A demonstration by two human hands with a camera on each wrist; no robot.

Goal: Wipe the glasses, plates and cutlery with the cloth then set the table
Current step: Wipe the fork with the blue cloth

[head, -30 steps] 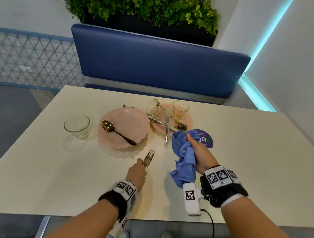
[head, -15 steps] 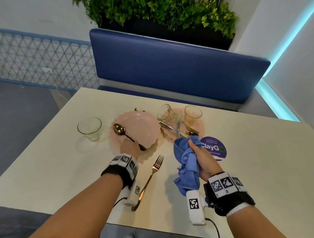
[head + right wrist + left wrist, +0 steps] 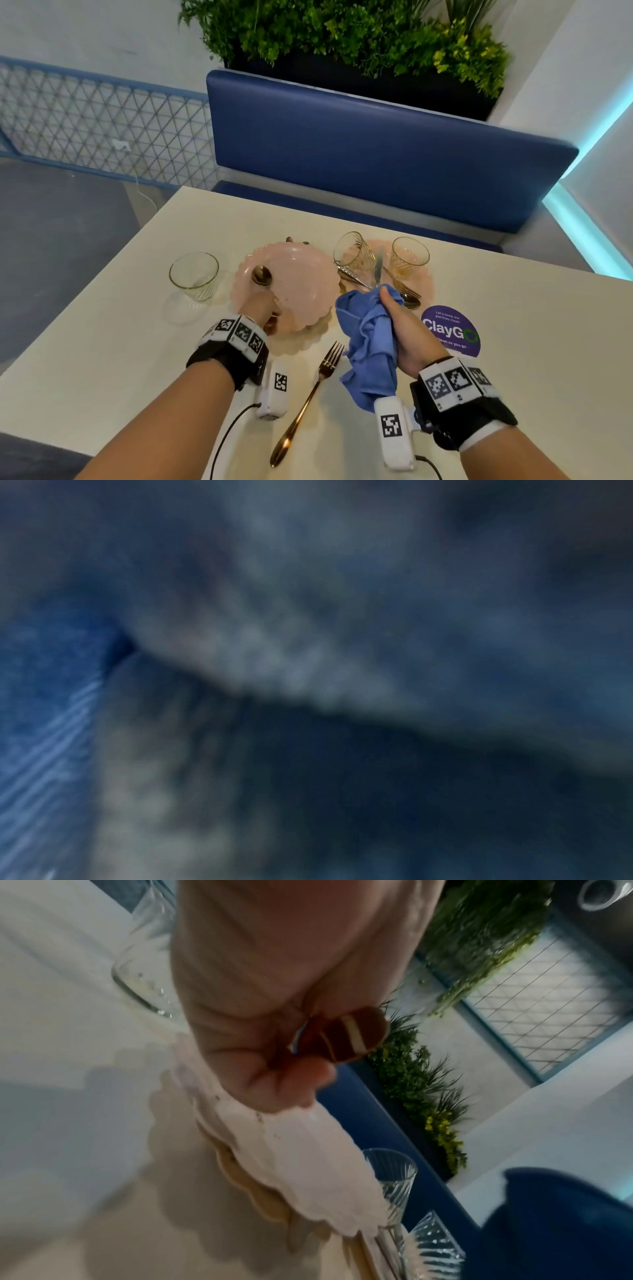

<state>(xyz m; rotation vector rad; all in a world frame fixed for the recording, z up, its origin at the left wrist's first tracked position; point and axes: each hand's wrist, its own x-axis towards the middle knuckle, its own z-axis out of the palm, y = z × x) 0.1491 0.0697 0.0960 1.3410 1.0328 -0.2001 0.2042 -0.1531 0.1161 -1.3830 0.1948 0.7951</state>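
Observation:
My left hand [image 3: 269,310] grips the dark handle of a gold spoon [image 3: 262,275] over the near edge of the scalloped pink plate [image 3: 303,284]. In the left wrist view the spoon's bowl [image 3: 352,1037] sticks out past my curled fingers above the plate [image 3: 294,1164]. My right hand [image 3: 394,320] holds a bunched blue cloth [image 3: 368,346] above the table; the cloth [image 3: 308,669] fills the right wrist view. A gold fork [image 3: 310,399] lies on the table between my wrists. One clear glass [image 3: 194,275] stands left of the plate.
A second pink plate [image 3: 426,286] at the back right carries two glasses [image 3: 349,251] [image 3: 409,257], a knife [image 3: 378,270] and more cutlery. A purple round sticker [image 3: 450,330] sits right of my right hand. The cream table [image 3: 531,342] meets a blue bench [image 3: 376,154] behind.
My left hand let go of the fork, moved forward to the pink plate and took hold of the spoon's handle. The right hand kept the cloth, staying roughly in place.

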